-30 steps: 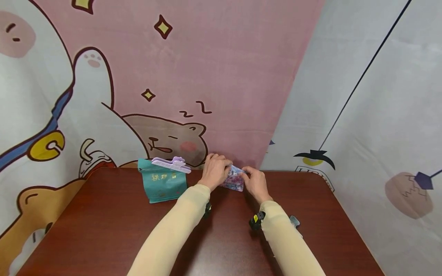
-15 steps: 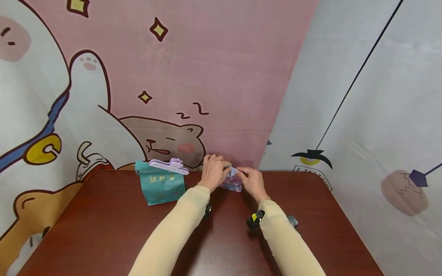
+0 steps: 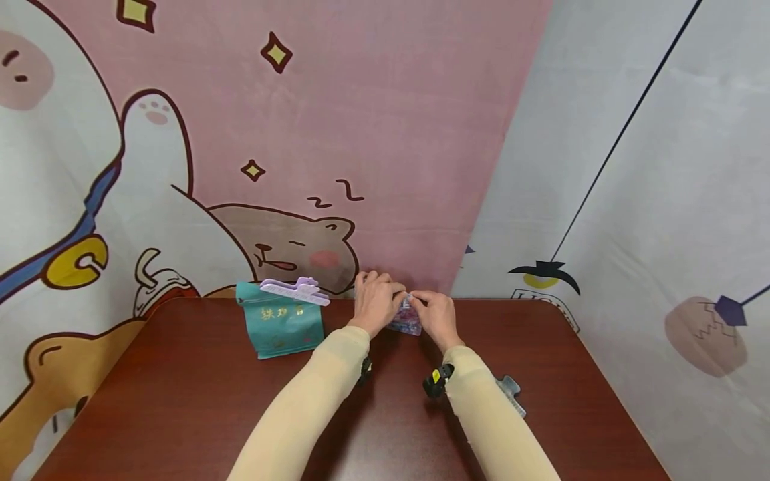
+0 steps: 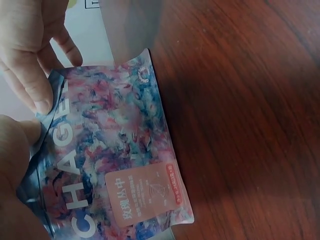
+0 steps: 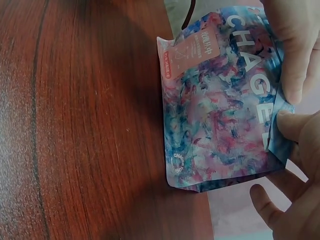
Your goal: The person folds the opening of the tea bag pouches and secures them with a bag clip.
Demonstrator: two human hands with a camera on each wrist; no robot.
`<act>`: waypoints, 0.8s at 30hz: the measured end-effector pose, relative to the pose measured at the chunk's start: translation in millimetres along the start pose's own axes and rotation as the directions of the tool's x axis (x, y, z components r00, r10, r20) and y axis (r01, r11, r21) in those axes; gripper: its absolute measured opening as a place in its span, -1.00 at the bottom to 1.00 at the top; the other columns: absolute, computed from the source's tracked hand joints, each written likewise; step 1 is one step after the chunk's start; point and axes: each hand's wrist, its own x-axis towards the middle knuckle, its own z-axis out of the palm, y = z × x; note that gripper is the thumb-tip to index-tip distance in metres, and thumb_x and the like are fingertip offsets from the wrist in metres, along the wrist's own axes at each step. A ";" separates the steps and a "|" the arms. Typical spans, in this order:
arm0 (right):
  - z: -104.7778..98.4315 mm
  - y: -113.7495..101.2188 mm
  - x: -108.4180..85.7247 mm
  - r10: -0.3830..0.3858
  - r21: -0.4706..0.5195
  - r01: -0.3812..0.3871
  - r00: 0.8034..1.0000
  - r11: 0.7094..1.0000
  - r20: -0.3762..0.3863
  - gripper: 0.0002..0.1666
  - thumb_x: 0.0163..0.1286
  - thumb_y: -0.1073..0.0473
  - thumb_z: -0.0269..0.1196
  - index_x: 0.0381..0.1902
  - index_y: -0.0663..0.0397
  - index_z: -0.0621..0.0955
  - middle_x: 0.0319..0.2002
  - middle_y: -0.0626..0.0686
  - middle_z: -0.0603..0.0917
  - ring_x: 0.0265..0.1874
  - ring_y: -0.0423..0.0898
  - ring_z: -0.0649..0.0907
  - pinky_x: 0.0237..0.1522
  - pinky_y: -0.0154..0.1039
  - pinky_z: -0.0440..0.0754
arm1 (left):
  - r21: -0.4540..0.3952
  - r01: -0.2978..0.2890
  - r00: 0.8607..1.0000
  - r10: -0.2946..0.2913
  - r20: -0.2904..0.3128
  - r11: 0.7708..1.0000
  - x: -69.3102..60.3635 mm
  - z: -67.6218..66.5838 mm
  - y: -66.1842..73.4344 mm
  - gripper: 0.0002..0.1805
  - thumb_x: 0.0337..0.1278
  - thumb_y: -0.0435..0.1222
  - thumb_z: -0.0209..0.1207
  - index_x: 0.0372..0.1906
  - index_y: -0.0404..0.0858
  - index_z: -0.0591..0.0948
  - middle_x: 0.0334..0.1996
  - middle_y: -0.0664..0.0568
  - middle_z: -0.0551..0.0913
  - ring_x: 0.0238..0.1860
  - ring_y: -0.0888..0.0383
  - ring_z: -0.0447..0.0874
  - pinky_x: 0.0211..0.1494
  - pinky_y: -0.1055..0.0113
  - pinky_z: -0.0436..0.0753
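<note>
A pink-and-blue patterned pouch (image 3: 409, 322) with white "CHAGEE" lettering stands at the back of the table, its top edge folded over. My left hand (image 3: 375, 304) grips the folded top from the left and hides that part in the head view. From the right, my right hand (image 3: 438, 319) pinches the same fold between thumb and finger. In the left wrist view the pouch (image 4: 115, 125) shows a pink label on its front, and the left thumb (image 4: 17, 150) presses on the fold. In the right wrist view the right thumb (image 5: 295, 125) lies against the folded strip (image 5: 282, 130).
A teal bag (image 3: 285, 327) stands to the left with a lilac bag clip (image 3: 295, 290) across its top. A grey clip (image 3: 511, 394) lies on the brown table (image 3: 385, 434) beside my right forearm. A cartoon-printed cloth (image 3: 397, 133) hangs right behind the table.
My hands have come slightly closer together at the pouch's top, and less of the upper pouch shows. The right forearm has shifted left, uncovering more of the grey clip.
</note>
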 end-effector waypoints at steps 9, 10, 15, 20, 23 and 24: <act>1.9 -0.7 -1.2 -0.021 -0.015 0.021 0.999 1.000 -0.046 -0.81 0.38 0.18 0.42 -0.11 0.10 0.83 -0.11 0.16 0.82 -0.06 0.15 0.77 -0.02 0.10 0.68 | 0.005 0.014 1.000 -0.014 -0.027 1.000 2.6 3.8 4.3 -0.84 0.38 -0.12 0.30 -0.15 -0.01 0.85 -0.24 0.18 0.75 -0.20 0.04 0.51 0.30 -0.13 0.23; 2.3 -0.5 -1.1 -0.019 -0.015 0.019 0.999 1.000 -0.046 -0.82 0.38 0.17 0.42 -0.11 0.10 0.83 -0.11 0.15 0.82 -0.06 0.14 0.77 -0.02 0.10 0.68 | 0.014 0.014 1.000 -0.013 -0.025 1.000 3.0 3.8 4.5 -0.84 0.38 -0.12 0.30 -0.16 0.00 0.86 -0.24 0.19 0.75 -0.20 0.05 0.51 0.30 -0.13 0.23; 3.2 0.4 -1.3 -0.006 -0.019 0.005 0.999 1.000 -0.040 -0.81 0.39 0.16 0.41 -0.10 0.09 0.83 -0.10 0.14 0.82 -0.06 0.13 0.77 -0.03 0.08 0.69 | 0.023 0.008 1.000 -0.007 -0.029 1.000 3.9 5.0 3.9 -0.87 0.36 -0.13 0.33 -0.21 0.03 0.86 -0.28 0.20 0.74 -0.21 0.07 0.53 0.32 -0.12 0.23; 2.9 0.7 -1.9 0.008 -0.025 -0.009 0.999 1.000 -0.036 -0.80 0.39 0.15 0.41 -0.10 0.08 0.83 -0.09 0.14 0.82 -0.04 0.13 0.77 -0.01 0.08 0.68 | 0.001 0.010 0.999 -0.010 -0.034 1.000 3.1 6.8 2.8 -0.85 0.36 -0.09 0.32 -0.22 0.03 0.86 -0.28 0.19 0.75 -0.23 0.07 0.51 0.34 -0.12 0.22; 2.6 1.1 -2.5 0.027 -0.027 -0.027 0.999 0.999 -0.023 -0.79 0.40 0.14 0.40 -0.08 0.07 0.83 -0.08 0.14 0.82 -0.02 0.13 0.76 0.01 0.09 0.68 | 0.001 0.009 0.999 -0.009 -0.041 1.000 1.9 7.3 3.5 -0.84 0.36 -0.07 0.32 -0.24 0.03 0.86 -0.29 0.20 0.75 -0.25 0.08 0.49 0.34 -0.13 0.23; 2.6 1.3 -2.7 0.033 -0.024 -0.033 0.999 0.999 -0.017 -0.79 0.41 0.13 0.40 -0.07 0.06 0.83 -0.07 0.14 0.82 -0.01 0.13 0.76 0.02 0.09 0.67 | 0.007 0.008 0.999 -0.007 -0.047 1.000 1.6 7.4 3.8 -0.83 0.36 -0.07 0.31 -0.25 0.04 0.86 -0.30 0.21 0.75 -0.26 0.08 0.49 0.33 -0.12 0.23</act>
